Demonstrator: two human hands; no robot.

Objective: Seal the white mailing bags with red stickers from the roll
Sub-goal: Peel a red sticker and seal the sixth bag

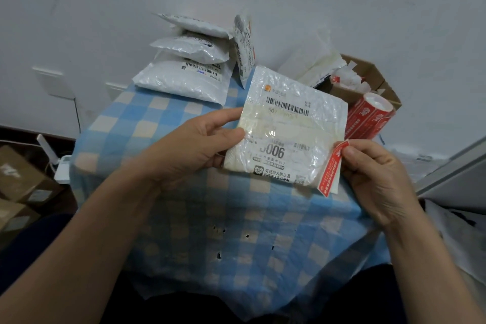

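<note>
My left hand (194, 144) grips the left edge of a white mailing bag (289, 123) with barcode labels, held tilted above the checked tablecloth. My right hand (373, 179) pinches a long red sticker (332, 168) with white backing at the bag's lower right edge. The red sticker roll (368, 116) lies just behind the bag on the right.
A stack of white mailing bags (189, 66) sits at the table's far left, one (244, 47) standing upright beside it. An open cardboard box (368, 79) with scraps is at the far right. The blue checked tablecloth (236, 218) covers the table. Cardboard boxes (18, 181) lie on the floor left.
</note>
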